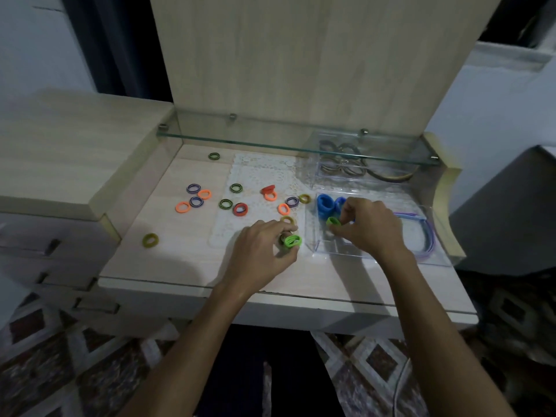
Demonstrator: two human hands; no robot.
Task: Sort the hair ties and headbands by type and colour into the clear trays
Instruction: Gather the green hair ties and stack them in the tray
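The right hand (368, 225) pinches a green tie (333, 221) directly above the near tray (337, 251) at the desk's right front, while the left hand (264, 251) grips another green tie (293, 240) just left of that tray.

1. Right hand (368, 225) covers most of near clear tray (319, 242); contents under palm unseen.
2. Far tray (316, 173) at 12 o'clock blurred behind glass shelf (240, 139); dark rings inside, type unclear.
3. Purple headbands (428, 236) at 3 o'clock partly hidden by wrist; count unclear.
4. Both forearms cut off at btm edge.
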